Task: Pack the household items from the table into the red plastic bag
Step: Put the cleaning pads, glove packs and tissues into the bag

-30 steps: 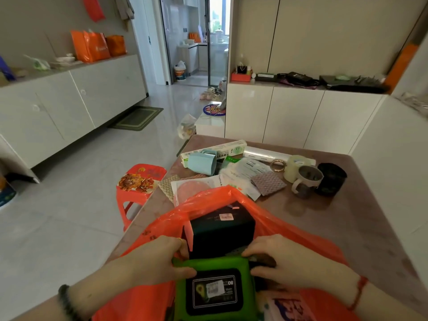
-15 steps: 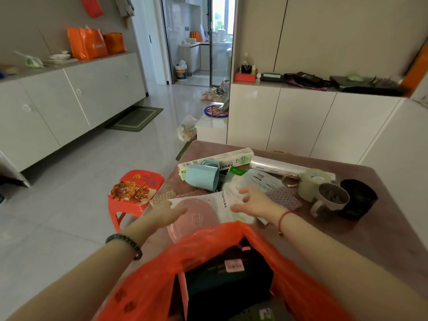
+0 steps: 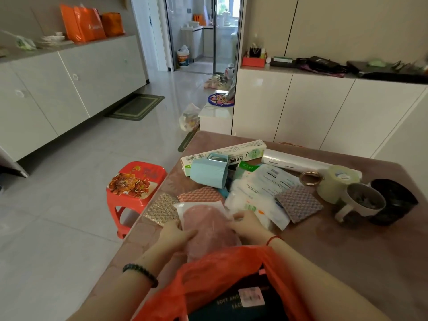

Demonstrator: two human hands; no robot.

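The red plastic bag [image 3: 222, 272] stands open at the table's near edge, with a dark box [image 3: 236, 304] inside it. Just beyond its rim lies a pink round item in a clear wrapper [image 3: 208, 225]. My left hand [image 3: 178, 235] grips the wrapper's left side and my right hand [image 3: 247, 224] grips its right side. Farther back on the table lie a light blue cup [image 3: 208, 171] on its side, a long white box [image 3: 231, 151], white packets [image 3: 261, 191] and textured cloths [image 3: 298, 202].
A white mug [image 3: 361, 200], a black cup [image 3: 393, 200], a tape roll [image 3: 335, 181] and a foil roll [image 3: 291, 163] crowd the table's right back. A red stool [image 3: 136, 181] stands at the table's left. White cabinets line the walls.
Both hands left the green pack inside the bag, reached forward over its rim, and now hold the pink wrapped item on the table. The view has tilted up and forward.
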